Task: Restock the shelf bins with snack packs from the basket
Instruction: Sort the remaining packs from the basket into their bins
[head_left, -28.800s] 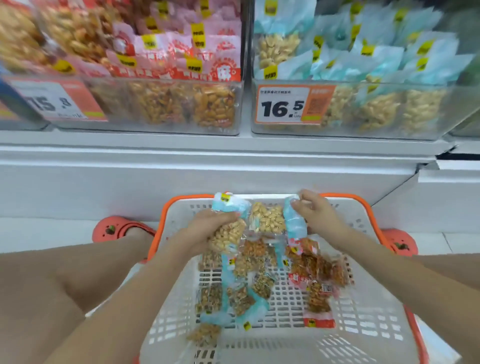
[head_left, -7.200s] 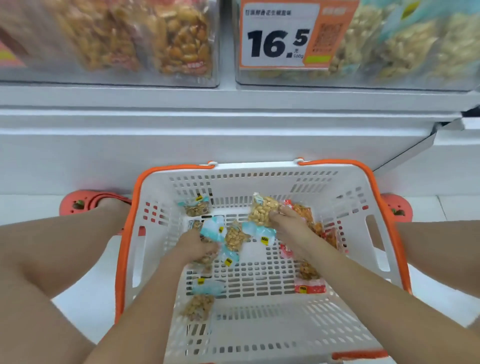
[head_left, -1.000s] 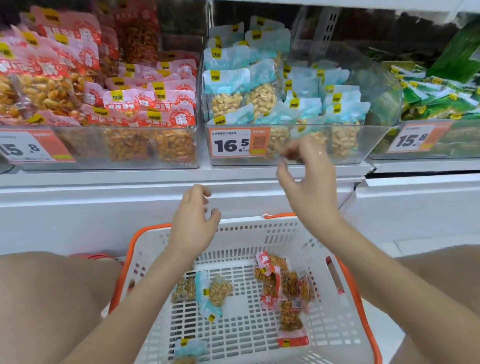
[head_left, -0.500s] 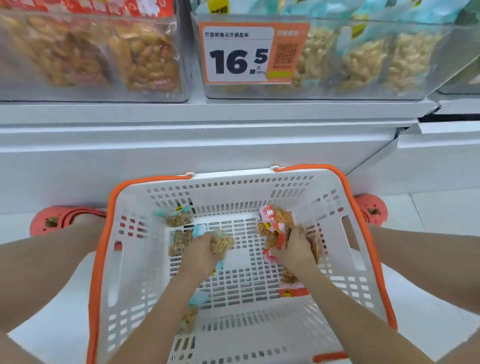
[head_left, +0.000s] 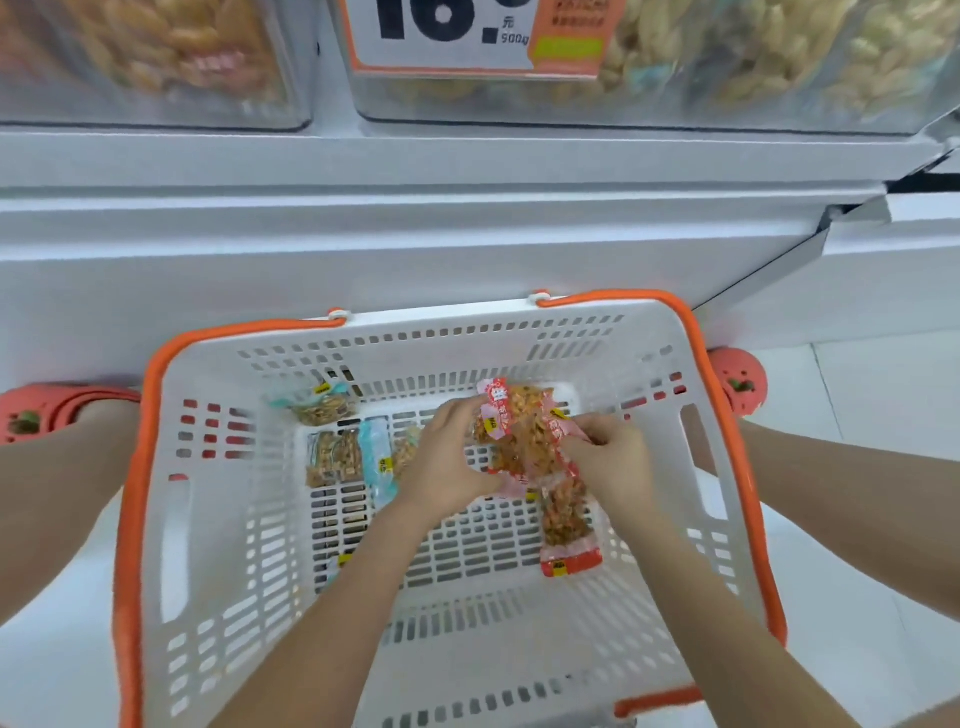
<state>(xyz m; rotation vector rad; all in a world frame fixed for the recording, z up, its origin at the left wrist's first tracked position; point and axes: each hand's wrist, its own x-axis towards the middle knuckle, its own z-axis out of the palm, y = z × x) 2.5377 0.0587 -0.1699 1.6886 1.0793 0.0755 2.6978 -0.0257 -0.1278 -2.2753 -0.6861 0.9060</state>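
Observation:
Both hands are down inside the white basket with the orange rim (head_left: 156, 467). My left hand (head_left: 447, 462) and my right hand (head_left: 613, 462) together grip a bunch of red snack packs (head_left: 519, 431) over the basket floor. One more red pack (head_left: 566, 530) lies below them. Blue snack packs (head_left: 374, 457) lie at the left of the basket floor, and another blue pack (head_left: 317, 405) leans on the far wall. Above, the clear shelf bin with red packs (head_left: 156, 62) and the bin with blue packs (head_left: 727, 62) show only their lower fronts.
A price tag (head_left: 441, 31) is fixed to the front of the right bin. The white shelf ledge (head_left: 467, 208) runs across above the basket. Pink clogs (head_left: 737, 384) stand beside the basket on the white tiled floor. My bare knees flank it.
My left hand has left the blue packs and moved right to join the right hand on the red packs, which are now lifted a little. The view has tilted further down.

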